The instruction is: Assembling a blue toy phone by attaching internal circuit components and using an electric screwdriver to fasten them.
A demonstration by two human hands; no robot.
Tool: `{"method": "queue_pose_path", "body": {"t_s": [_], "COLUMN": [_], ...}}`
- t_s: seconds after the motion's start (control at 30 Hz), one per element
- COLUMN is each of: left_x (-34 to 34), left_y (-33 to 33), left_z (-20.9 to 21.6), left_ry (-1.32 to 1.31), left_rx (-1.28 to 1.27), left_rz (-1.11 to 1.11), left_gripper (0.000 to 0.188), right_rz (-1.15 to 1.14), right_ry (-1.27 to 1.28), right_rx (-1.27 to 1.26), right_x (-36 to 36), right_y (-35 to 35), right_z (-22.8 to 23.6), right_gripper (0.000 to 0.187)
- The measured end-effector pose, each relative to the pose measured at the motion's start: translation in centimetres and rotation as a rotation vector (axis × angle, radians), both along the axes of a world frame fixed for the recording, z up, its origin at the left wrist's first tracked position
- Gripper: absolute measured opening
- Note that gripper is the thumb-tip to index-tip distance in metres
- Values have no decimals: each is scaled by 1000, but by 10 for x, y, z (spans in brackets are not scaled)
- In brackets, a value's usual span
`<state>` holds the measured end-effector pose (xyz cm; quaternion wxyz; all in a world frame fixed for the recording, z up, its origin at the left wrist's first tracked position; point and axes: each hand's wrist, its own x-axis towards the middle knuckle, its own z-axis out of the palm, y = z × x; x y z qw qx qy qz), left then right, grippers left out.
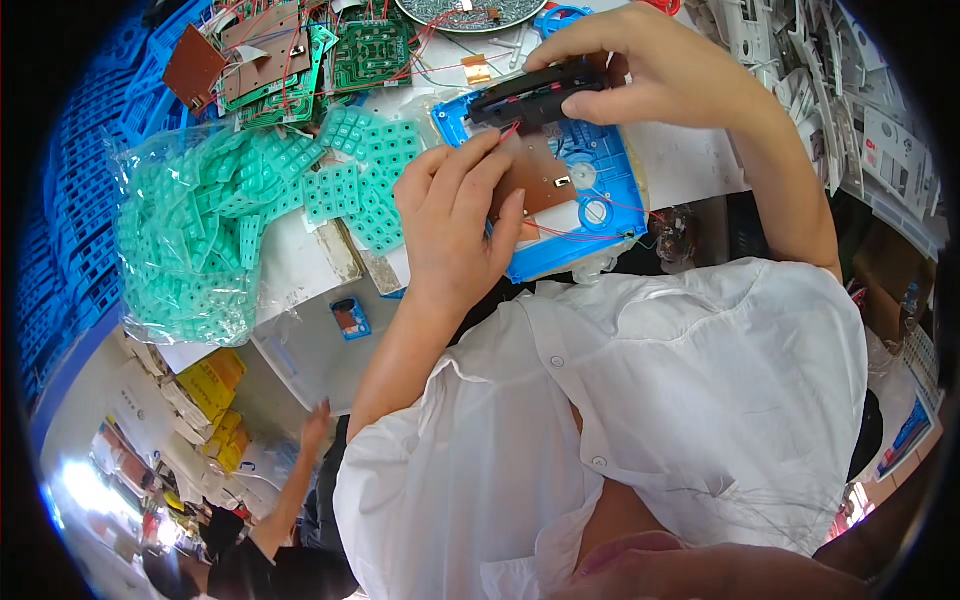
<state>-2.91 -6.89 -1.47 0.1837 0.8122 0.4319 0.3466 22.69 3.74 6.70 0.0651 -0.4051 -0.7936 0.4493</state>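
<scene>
A blue plastic housing [622, 170] lies open on the table in front of me, with a brown circuit board [540, 178] over its inside. My right hand [640, 75] grips a long black plastic part [545, 100] from the right, thumb below and fingers above. The part hovers at the housing's far left corner, with pinkish-red bits along its middle; its exact kind is unclear. My left hand [455, 210] rests on the board's left side, thumb apart from the fingers. Its index fingertip is beside thin red wires [514, 130] below the black part. More red wires cross the housing's near edge.
Left stands a clear bag of turquoise rubber keypads [200, 230], some spilling toward the housing. Green circuit boards [370, 55] with red wires lie behind, near a round tray of small metal parts [475, 12]. White plastic parts [885, 150] fill the right. Another person's arm [295, 490] reaches toward a grey bin [290, 345].
</scene>
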Motion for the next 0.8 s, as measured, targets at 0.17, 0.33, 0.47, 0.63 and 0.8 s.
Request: {"method": "queue_pose_path", "body": {"t_s": [0.17, 0.33, 0.47, 0.63, 0.8], "left_x": [-2, 1, -1, 1, -2], "left_y": [3, 1, 7, 10, 9], "left_z": [-2, -2, 5, 6, -2], "left_ry": [14, -27, 126, 148, 161], "left_rx": [25, -21, 19, 39, 68], "left_rz": [-21, 43, 6, -5, 3], "left_gripper": [43, 55, 60, 62, 68], "right_rz": [-4, 35, -57, -26, 127], "right_ry": [46, 98, 137, -76, -124], "right_rx": [-205, 50, 437, 596, 736], "right_x": [-11, -14, -9, -2, -7], "right_y": [19, 12, -17, -41, -26], "right_z": [1, -2, -19, -27, -19], "right_gripper": [43, 34, 30, 37, 32]}}
